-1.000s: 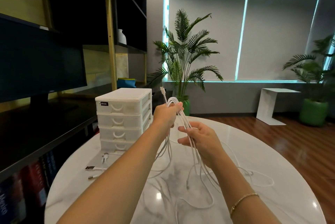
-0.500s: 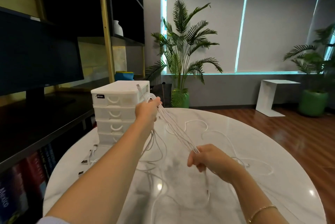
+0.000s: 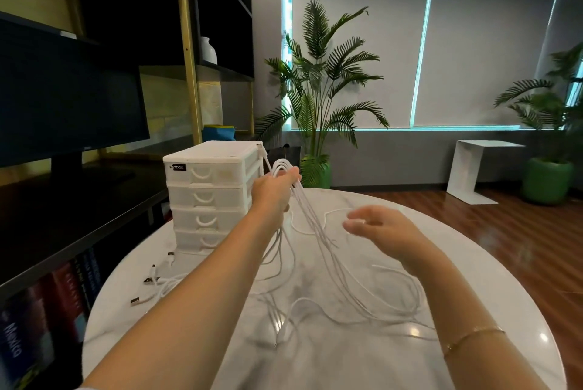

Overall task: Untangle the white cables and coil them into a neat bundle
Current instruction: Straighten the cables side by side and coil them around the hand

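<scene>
Head: glossy marble, thin white cables (image 3: 310, 222).

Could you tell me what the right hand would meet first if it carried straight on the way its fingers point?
Probably the white cables hanging from the left hand; the right hand points left toward them, though depth is unclear.

Dim room, cool daylight leaking round the blinds (image 3: 473, 42) at back. Shelving (image 3: 126, 11) left nearly black. Glare spots on glossy worktop (image 3: 542, 337) and floor (image 3: 520, 232). Right hand (image 3: 381, 227) motion-blurred. Wide-angle bending at edges; centre reasonably sharp.
</scene>
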`<act>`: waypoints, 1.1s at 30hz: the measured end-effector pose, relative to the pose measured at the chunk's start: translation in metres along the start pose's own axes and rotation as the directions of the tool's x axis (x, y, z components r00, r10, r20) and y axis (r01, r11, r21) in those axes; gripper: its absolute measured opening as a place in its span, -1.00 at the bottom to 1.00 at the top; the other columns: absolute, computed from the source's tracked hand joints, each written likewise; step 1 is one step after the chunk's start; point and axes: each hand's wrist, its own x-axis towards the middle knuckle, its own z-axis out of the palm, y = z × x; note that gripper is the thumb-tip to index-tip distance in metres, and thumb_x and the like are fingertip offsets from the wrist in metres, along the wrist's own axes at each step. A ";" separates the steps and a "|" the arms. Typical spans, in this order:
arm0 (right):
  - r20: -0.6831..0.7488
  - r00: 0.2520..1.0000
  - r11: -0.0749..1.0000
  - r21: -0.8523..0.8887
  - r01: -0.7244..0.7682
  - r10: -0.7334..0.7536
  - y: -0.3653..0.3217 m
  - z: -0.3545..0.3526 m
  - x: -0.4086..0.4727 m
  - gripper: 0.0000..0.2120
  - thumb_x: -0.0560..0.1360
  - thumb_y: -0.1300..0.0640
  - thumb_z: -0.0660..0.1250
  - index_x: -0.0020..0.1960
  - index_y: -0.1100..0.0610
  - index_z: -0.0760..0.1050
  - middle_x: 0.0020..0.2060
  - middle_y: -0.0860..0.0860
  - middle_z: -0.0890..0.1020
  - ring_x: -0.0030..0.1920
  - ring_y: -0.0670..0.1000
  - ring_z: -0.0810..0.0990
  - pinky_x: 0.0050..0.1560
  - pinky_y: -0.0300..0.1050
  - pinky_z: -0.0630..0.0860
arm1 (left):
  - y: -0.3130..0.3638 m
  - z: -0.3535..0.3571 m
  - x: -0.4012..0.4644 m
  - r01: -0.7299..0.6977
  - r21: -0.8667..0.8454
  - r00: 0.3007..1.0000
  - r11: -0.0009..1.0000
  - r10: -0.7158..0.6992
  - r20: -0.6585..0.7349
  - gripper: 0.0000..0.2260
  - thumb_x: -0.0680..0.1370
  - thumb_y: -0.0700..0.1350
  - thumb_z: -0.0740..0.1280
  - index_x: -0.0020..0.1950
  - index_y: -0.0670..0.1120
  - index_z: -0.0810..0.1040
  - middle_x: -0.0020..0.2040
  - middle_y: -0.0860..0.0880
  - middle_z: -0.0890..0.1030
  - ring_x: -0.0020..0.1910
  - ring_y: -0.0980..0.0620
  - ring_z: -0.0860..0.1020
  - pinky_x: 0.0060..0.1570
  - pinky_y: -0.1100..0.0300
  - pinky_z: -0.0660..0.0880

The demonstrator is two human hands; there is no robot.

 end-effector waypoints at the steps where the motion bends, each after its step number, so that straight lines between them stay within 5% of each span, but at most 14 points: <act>1: -0.027 0.999 0.999 -0.008 0.045 -0.045 -0.012 0.008 0.007 -0.70 0.49 -0.04 0.35 0.16 0.06 0.54 0.09 -0.03 0.58 0.12 -0.01 0.52 0.14 -0.09 0.45 | 0.000 0.002 -0.003 -0.007 0.001 1.000 1.000 0.007 0.014 -0.65 0.51 0.06 0.37 0.16 -0.16 0.55 -0.27 -0.04 0.46 -0.39 0.06 0.34 -0.43 0.24 0.30; 3: -0.040 0.993 0.994 0.020 0.108 -0.107 -0.032 0.023 0.017 -0.64 0.54 -0.04 0.27 0.25 0.12 0.50 0.08 -0.03 0.58 0.09 -0.02 0.53 0.10 -0.12 0.44 | 0.000 0.006 -0.009 -0.010 0.002 0.999 1.000 0.010 0.035 -0.69 0.51 0.06 0.37 0.08 -0.15 0.58 -0.32 0.00 0.42 -0.40 0.06 0.34 -0.43 0.23 0.30; 6: -0.008 0.988 0.988 0.026 0.154 -0.154 -0.048 0.039 0.026 -0.74 0.59 0.02 0.20 0.07 0.15 0.57 -0.08 0.04 0.64 -0.09 0.00 0.59 -0.03 -0.07 0.49 | 0.002 0.008 -0.017 -0.004 -0.011 0.998 1.000 0.005 0.067 -0.73 0.51 0.03 0.38 0.01 -0.16 0.62 -0.34 0.00 0.47 -0.43 0.05 0.35 -0.45 0.23 0.30; 11: -0.064 0.995 0.978 0.187 0.091 -0.081 -0.047 0.050 0.031 -0.87 0.58 0.19 0.19 0.03 0.16 0.52 -0.19 0.04 0.66 -0.27 -0.02 0.67 -0.12 -0.08 0.62 | 0.005 0.007 -0.020 -0.020 -0.004 0.996 1.000 0.020 0.090 -0.74 0.51 0.02 0.38 -0.03 -0.17 0.64 -0.37 -0.01 0.48 -0.47 0.05 0.36 -0.46 0.22 0.32; 18: 0.012 0.998 0.954 0.295 0.057 -0.064 -0.024 0.048 0.020 -0.85 0.60 0.20 0.18 0.01 0.08 0.53 -0.24 0.00 0.64 -0.45 -0.05 0.42 -0.38 -0.22 0.41 | -0.001 0.009 -0.012 0.029 0.025 0.996 0.999 -0.031 0.085 -0.75 0.50 0.04 0.39 -0.09 -0.14 0.54 -0.33 -0.03 0.44 -0.45 0.03 0.31 -0.43 0.20 0.29; 22: -0.022 0.997 0.984 0.160 0.081 -0.079 -0.017 0.046 0.013 -0.75 0.59 0.13 0.21 -0.18 0.06 0.60 -0.44 -0.12 0.57 -0.44 -0.08 0.39 -0.36 -0.25 0.40 | -0.013 0.015 -0.008 0.062 0.089 0.996 0.994 -0.068 0.063 -0.73 0.50 0.07 0.37 -0.09 -0.14 0.48 -0.28 -0.08 0.47 -0.44 0.01 0.34 -0.40 0.19 0.31; 29: 0.016 0.982 0.982 -0.016 0.188 -0.188 -0.018 0.050 -0.001 -0.68 0.62 0.03 0.13 -0.16 0.10 0.58 -0.45 -0.09 0.51 -0.39 -0.14 0.43 -0.22 -0.21 0.40 | -0.026 0.024 -0.004 0.086 0.102 0.994 0.991 -0.093 0.061 -0.65 0.49 0.06 0.38 0.03 -0.22 0.59 -0.32 -0.08 0.51 -0.45 0.00 0.39 -0.42 0.20 0.35; 33: 0.141 0.977 0.974 -0.133 0.181 -0.162 -0.016 0.043 -0.002 -0.72 0.63 0.01 0.08 -0.05 0.02 0.55 -0.29 -0.11 0.50 -0.25 -0.15 0.45 -0.20 -0.31 0.38 | -0.022 0.021 -0.005 0.024 0.204 0.995 0.979 -0.043 0.088 -0.71 0.52 0.06 0.35 -0.08 -0.19 0.57 -0.34 -0.05 0.47 -0.45 0.03 0.37 -0.44 0.22 0.32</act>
